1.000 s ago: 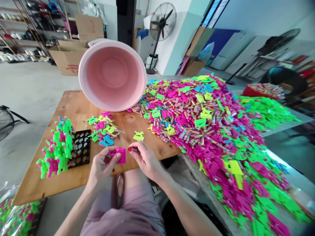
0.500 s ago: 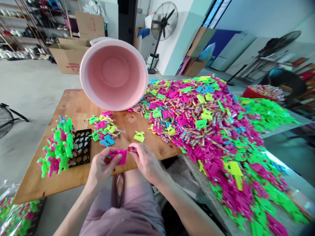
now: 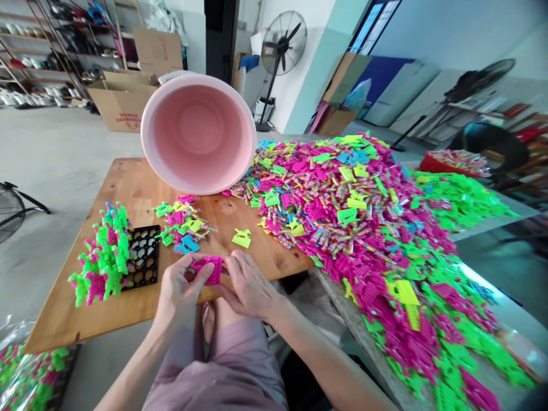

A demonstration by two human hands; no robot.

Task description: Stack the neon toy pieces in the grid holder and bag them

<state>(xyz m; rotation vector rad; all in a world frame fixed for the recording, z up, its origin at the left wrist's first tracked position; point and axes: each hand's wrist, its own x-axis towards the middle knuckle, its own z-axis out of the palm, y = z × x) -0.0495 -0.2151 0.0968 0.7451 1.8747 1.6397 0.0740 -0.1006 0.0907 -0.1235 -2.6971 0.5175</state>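
- Hands close together above the near edge of the desk (image 3: 128,182): left hand (image 3: 182,283) curled, its thumb on top of a magenta comb-shaped plastic piece (image 3: 208,269); right hand (image 3: 250,283) pinching at the right end of that piece, fingers bunched, with anything small between them hidden.
- Magenta comb-shaped plastic piece: held just above the desk, in front of the person's lap (image 3: 214,365), its exact shape partly covered by both hands.
- Step in hand, as judged: close two-handed work on this single piece, apart from the heaps.
- Next move, as judged: a steady, even grip on the piece, with the fingers clear of its teeth.
- Nearest on the desk: a lime-yellow plastic piece (image 3: 242,238) lying alone, and a small mixed heap of plastic pieces (image 3: 182,222) just beyond the hands.
- Further left: a black honeycomb rack (image 3: 143,257) beside a stack of green and magenta plastic pieces (image 3: 105,257).
- Behind: a pink plastic basin (image 3: 199,134) tipped on its rim, mouth toward the camera.
- Right of the desk: a great heap of wrapped sticks and plastic pieces (image 3: 342,211), spilling along a worn bench (image 3: 355,331).
- Lower left: a clear plastic bag (image 3: 29,371) of similar pieces.
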